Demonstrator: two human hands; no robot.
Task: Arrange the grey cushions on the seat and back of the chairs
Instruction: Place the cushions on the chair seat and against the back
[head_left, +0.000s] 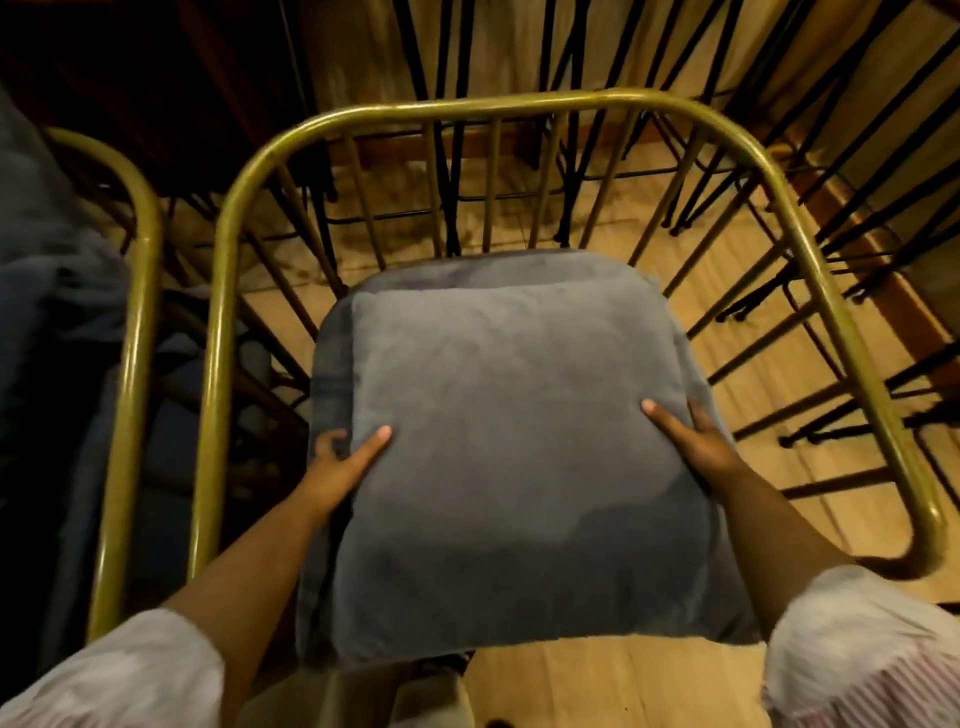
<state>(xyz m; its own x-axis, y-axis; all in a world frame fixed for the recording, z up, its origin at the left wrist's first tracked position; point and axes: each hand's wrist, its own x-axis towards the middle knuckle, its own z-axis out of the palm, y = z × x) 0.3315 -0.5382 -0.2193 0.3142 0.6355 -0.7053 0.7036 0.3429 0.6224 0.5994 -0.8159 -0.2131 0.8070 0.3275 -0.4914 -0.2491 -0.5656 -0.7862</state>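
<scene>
a: noting the top cushion (498, 415), grey and square, plush nap, soft rounded corners. it is lying flat between the two hands, over the seat of the gold chair (613, 101).

b: and the grip?

a: left hand (337, 462) is clasping the near-left edge, thumb lying on top, fingers curling under the side. right hand (701, 447) is mirroring it on the near-right edge, thumb on top, fingers wrapping the side. both closed on the same cushion.

b: anything beneath what is being held?

a: a second grey layer, the seat cushion (467, 270), is showing past the far edge and down the left side of the held one. same fabric, slightly wider. so the seat looks covered already.

b: what is remaining, then?

a: judging only from this: the backrest beyond the fingertips is bare, just thin gold spindles (491, 187) under a curved tubular rail. the held cushion probably belongs there, standing up against them. not yet done.

b: other chairs?

a: left of the left hand, a neighbouring chair (140, 270) with the same brass-coloured tubing, with something grey and blurred beside it; cannot tell what. beyond the grip, black metal legs (691, 156) standing on a pale wooden floor (737, 270).

b: handling?

a: soft, yielding, light i would guess; fabric is dimpling under the thumbs.
</scene>
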